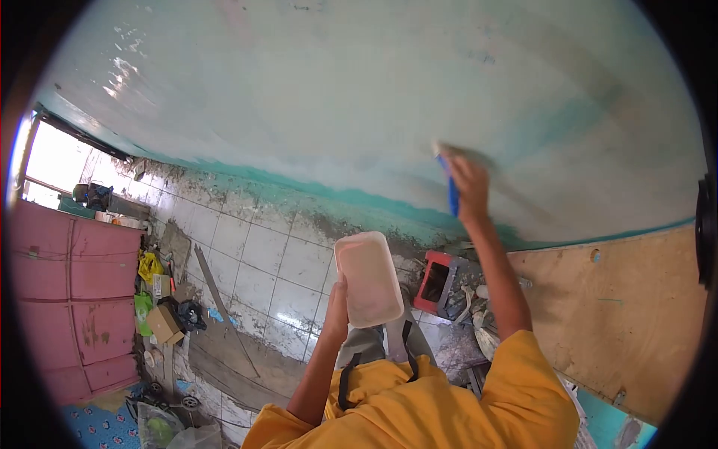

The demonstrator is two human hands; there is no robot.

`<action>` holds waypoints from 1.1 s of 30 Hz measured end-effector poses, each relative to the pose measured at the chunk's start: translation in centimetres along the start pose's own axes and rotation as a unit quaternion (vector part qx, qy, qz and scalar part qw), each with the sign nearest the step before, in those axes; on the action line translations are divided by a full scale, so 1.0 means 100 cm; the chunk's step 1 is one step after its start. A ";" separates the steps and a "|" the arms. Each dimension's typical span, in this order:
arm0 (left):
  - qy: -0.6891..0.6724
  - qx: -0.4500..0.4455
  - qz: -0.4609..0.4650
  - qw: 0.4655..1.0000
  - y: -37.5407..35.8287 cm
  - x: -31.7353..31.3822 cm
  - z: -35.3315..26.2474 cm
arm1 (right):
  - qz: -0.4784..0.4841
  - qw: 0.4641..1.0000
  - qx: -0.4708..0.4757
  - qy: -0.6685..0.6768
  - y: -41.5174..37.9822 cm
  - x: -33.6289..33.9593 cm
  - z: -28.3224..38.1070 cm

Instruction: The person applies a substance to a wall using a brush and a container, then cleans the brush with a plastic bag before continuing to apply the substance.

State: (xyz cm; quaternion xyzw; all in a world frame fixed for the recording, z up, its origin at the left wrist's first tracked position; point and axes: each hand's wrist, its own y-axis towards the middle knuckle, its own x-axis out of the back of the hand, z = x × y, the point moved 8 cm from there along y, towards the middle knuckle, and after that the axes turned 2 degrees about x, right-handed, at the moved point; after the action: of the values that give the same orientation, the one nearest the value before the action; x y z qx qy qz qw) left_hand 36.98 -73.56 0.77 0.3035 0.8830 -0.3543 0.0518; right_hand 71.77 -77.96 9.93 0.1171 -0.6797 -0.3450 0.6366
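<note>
My right hand [471,187] is closed around a paintbrush [453,198] with a blue handle. The bristles point up and sit at the surface of the pale green wall [336,97], though whether they press on it is hard to tell. Low in front of my body, my left hand [339,305] grips the left side of a shallow rectangular plastic container [370,280]. Its inside looks pale pinkish; how much paint lies in it I cannot make out. Darker green shows along the wall's bottom edge and in a patch right of the brush.
Dirty white tiles [258,247] cover the floor, with a long wooden strip [217,295] on it. A red crate-like box [436,283] and sacks stand below my right arm. A plywood panel [613,314] is at right, a pink cabinet [82,292] at left, with a cardboard box [164,323] and bags beside it.
</note>
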 end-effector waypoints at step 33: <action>-0.045 -0.017 0.018 0.999 0.035 0.053 0.018 | -0.054 0.995 -0.040 -0.068 -0.003 -0.064 0.062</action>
State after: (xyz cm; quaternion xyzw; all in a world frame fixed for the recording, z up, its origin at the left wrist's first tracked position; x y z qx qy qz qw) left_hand 34.45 -70.14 -4.29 0.3020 0.8801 -0.3515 0.1031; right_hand 66.85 -72.41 5.02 0.1043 -0.7002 -0.4125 0.5734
